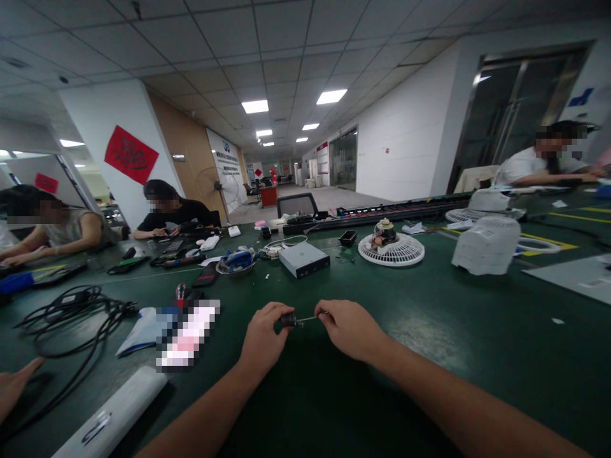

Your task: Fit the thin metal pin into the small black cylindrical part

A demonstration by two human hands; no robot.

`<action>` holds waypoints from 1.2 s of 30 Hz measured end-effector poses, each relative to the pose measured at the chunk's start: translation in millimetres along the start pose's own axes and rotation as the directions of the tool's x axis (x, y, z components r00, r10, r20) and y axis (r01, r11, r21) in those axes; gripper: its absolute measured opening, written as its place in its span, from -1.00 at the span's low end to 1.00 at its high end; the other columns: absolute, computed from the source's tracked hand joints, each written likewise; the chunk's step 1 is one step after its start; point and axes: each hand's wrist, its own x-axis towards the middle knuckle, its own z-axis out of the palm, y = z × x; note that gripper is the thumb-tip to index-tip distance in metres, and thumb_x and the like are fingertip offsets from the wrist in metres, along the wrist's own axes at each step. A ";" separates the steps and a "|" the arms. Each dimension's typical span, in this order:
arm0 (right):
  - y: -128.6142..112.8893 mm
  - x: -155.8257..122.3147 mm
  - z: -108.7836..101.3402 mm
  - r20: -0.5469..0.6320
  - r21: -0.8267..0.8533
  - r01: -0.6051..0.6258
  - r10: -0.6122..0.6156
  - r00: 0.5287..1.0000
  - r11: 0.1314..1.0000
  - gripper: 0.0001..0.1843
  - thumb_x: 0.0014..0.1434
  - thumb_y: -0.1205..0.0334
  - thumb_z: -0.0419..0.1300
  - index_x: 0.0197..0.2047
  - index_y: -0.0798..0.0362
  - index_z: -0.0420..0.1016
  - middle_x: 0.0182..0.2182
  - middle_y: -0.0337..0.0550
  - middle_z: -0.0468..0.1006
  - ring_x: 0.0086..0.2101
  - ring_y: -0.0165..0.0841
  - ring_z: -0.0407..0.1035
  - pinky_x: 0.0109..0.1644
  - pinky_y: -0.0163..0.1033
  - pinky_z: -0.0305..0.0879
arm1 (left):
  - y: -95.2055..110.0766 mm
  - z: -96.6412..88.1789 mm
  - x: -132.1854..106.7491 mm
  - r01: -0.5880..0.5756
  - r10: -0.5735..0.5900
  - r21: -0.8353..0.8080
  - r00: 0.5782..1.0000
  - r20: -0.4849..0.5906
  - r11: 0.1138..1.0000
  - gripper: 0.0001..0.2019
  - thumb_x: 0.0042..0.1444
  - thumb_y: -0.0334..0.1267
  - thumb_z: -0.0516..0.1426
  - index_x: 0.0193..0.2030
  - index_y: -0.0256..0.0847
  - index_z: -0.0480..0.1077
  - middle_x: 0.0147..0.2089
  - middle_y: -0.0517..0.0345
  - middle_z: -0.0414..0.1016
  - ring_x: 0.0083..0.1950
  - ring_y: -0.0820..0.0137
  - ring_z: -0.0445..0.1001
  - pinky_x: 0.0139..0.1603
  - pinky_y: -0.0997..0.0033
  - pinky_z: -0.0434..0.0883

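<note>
Two hands: our left hand (261, 337) and right hand (351, 329) come in from the bottom of the view and meet low over the bench, neither spread.
Left hand: curled fingers pinch a small dark cylinder (287, 320).
Right hand: fingertips pinch the far end of a thin metal shaft (305, 320) that runs out of the cylinder.
Held part: level between our hands, lifted above the green work bench (429, 331), the cylinder toward our left and the shaft toward our right.
Nearest on our left: a pixelated packet (186, 334), a coil of black cable (71, 318) and a white tube (109, 413).
Ahead of us: a grey metal box (304, 259), a white fan guard (391, 248) carrying a small motor (384, 233), and a white plastic fan housing (487, 245) further right.
Other people: a separate hand (14, 388) at the lower-left edge belongs to someone else, and a seated co-worker (172, 213) works across the bench.
</note>
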 end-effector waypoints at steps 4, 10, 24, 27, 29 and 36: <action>-3.7 -0.9 -0.4 0.009 0.010 -0.070 0.070 0.998 0.997 -0.68 0.32 0.14 -0.07 -0.14 -0.04 0.50 -0.32 -0.16 0.58 -0.33 -0.31 0.42 -0.27 -0.22 0.19 | 3.2 -2.0 0.3 0.047 -0.046 -0.032 0.998 0.050 0.998 -0.68 -0.01 -0.46 0.23 -0.09 -0.12 0.49 -0.09 0.14 0.53 -0.06 0.29 0.49 0.03 0.23 0.42; 0.3 1.1 5.3 -0.097 -0.077 -0.093 0.085 0.992 0.993 -0.78 0.21 0.08 0.08 -0.26 -0.01 0.50 -0.31 -0.08 0.57 -0.32 -0.22 0.43 -0.30 -0.17 0.22 | 0.3 0.9 -0.9 0.090 -0.090 0.007 0.996 0.023 0.996 -0.68 0.01 -0.45 0.21 -0.06 -0.12 0.48 -0.06 0.11 0.53 -0.04 0.25 0.49 0.03 0.19 0.41; -5.2 17.0 38.6 0.019 0.201 0.074 -0.080 0.997 0.977 -0.84 0.03 0.27 0.30 -0.48 0.03 0.38 -0.40 -0.20 0.47 -0.27 -0.28 0.35 -0.23 -0.22 0.23 | -17.2 7.9 -0.8 0.163 -0.176 0.151 0.982 0.072 0.975 -0.67 0.08 -0.37 0.18 0.03 -0.20 0.43 0.01 -0.02 0.51 0.05 0.16 0.44 0.09 0.11 0.32; -3.1 15.4 37.1 -0.020 0.248 0.096 -0.094 0.995 0.964 -0.78 -0.04 0.36 0.33 -0.51 0.03 0.32 -0.39 -0.23 0.51 -0.25 -0.29 0.39 -0.22 -0.22 0.25 | -18.1 9.6 -3.1 0.169 -0.187 0.212 0.980 0.068 0.963 -0.63 0.11 -0.32 0.17 0.08 -0.21 0.38 0.06 -0.05 0.48 0.09 0.12 0.40 0.11 0.06 0.28; 1.9 13.1 32.7 -0.021 0.343 0.095 -0.094 0.995 0.935 -0.71 -0.02 0.38 0.30 -0.54 0.04 0.23 -0.35 -0.24 0.55 -0.26 -0.32 0.44 -0.19 -0.23 0.29 | -20.1 10.6 -3.9 0.190 -0.208 0.233 0.977 0.054 0.954 -0.60 0.12 -0.29 0.17 0.12 -0.23 0.35 0.09 -0.08 0.45 0.13 0.10 0.37 0.13 0.03 0.25; 14.1 11.9 20.6 -0.131 0.546 0.100 -0.033 0.991 0.832 -0.63 0.06 0.35 0.23 -0.56 0.00 0.06 -0.34 -0.16 0.59 -0.17 -0.28 0.50 -0.16 -0.22 0.35 | -16.0 4.0 -1.2 0.127 -0.149 0.180 0.982 0.116 0.975 -0.69 0.12 -0.33 0.18 0.02 -0.01 0.43 -0.01 0.10 0.53 0.05 0.14 0.43 0.08 0.03 0.24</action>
